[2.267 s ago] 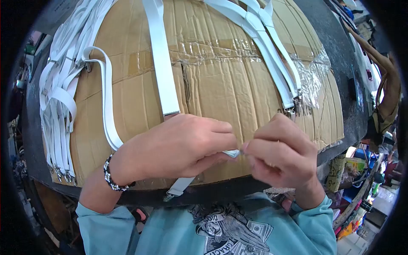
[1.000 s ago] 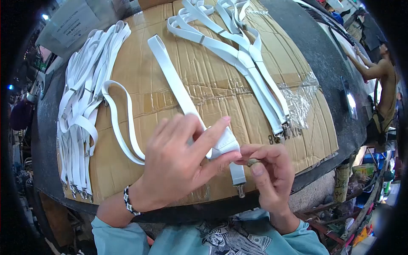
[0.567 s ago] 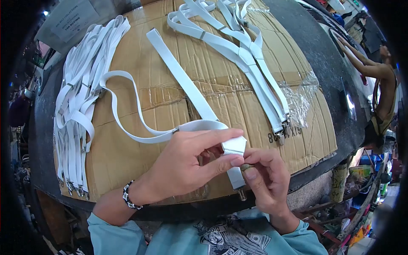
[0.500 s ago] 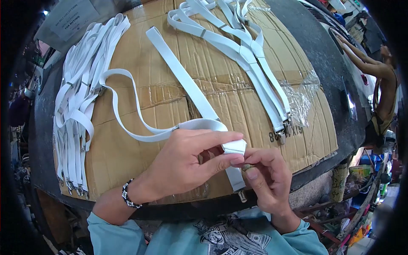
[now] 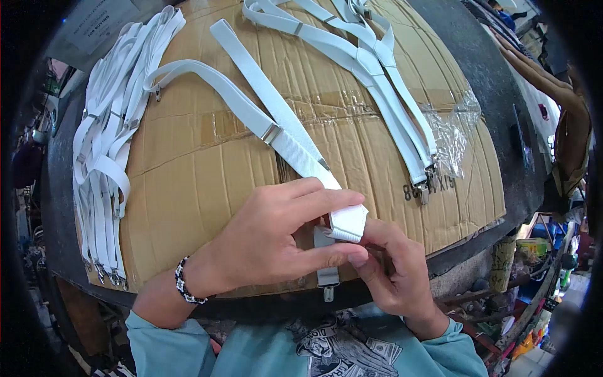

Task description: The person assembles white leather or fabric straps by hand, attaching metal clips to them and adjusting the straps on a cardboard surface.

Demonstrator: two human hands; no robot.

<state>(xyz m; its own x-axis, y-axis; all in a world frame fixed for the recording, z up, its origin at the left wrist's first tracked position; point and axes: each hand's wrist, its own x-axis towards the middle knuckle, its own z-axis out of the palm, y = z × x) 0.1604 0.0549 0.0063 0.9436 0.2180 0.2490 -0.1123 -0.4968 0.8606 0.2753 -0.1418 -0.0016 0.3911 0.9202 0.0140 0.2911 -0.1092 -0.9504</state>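
Note:
My left hand [image 5: 270,235] pinches the folded, stitched end of a white elastic suspender strap [image 5: 348,223] between fingers and thumb. Close against that end, my right hand [image 5: 399,267] has its fingers curled and pressed together; whatever they grip is hidden. The strap runs up and left through a metal slider [image 5: 271,133] toward a far loop. A second length of the white suspenders [image 5: 257,88] passes beneath it, and its lower end with a metal clip [image 5: 328,293] shows below my left hand, by the cardboard's near edge.
Bundled white suspenders [image 5: 103,147] lie at left, and more suspenders [image 5: 383,94] at upper right, on flattened cardboard [image 5: 188,226]. Loose clear plastic [image 5: 455,135] is at the right. A grey box [image 5: 94,28] stands at upper left. Another person's arm [image 5: 534,78] reaches in at far right.
The slack strap has straightened and its end now faces up between my hands. The clip end shows farther left. A small brownish piece in my right fingertips is no longer visible.

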